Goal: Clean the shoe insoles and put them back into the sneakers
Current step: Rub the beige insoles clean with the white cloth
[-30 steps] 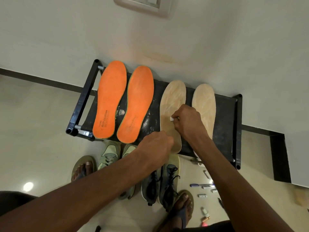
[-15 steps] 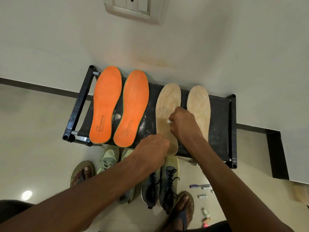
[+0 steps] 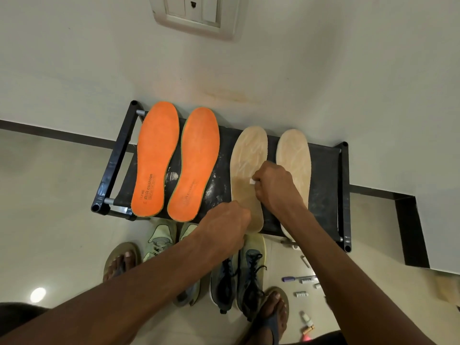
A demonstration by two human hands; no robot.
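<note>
Wall: pale plaster wall (image 3: 323,70) is filling the upper half, a white switch plate (image 3: 196,16) sitting at the top edge, cut off by the frame.
Tan insole: left tan insole (image 3: 245,170) is lying flat on the black rack (image 3: 326,185), heel toward the person; its heel edge is being covered by the left hand.
Right hand: right hand (image 3: 275,188) is curling into a fist over the middle of that insole, pinching something small and white (image 3: 252,181); what it is cannot be made out.
Left hand: left hand (image 3: 224,227) is resting knuckles-up at the insole's heel, fingers curling under; whether they are gripping the edge or only pressing it is hidden.
Second tan insole: right tan insole (image 3: 295,163) is lying just beside, its heel being hidden by the right forearm.
Orange pair: two orange insoles (image 3: 156,158) are lying side by side at the rack's left end; the print on them is only partly readable.
Rack surface: dark top is showing whitish smears between the pairs.
Sneakers: dark sneakers (image 3: 246,277) and pale green sneakers (image 3: 161,240) are standing on the floor below, partly being covered by the arms.
Floor: beige tiled floor (image 3: 49,195) is carrying small scattered items (image 3: 301,280) at lower right, too small to identify; sandalled feet are showing.
</note>
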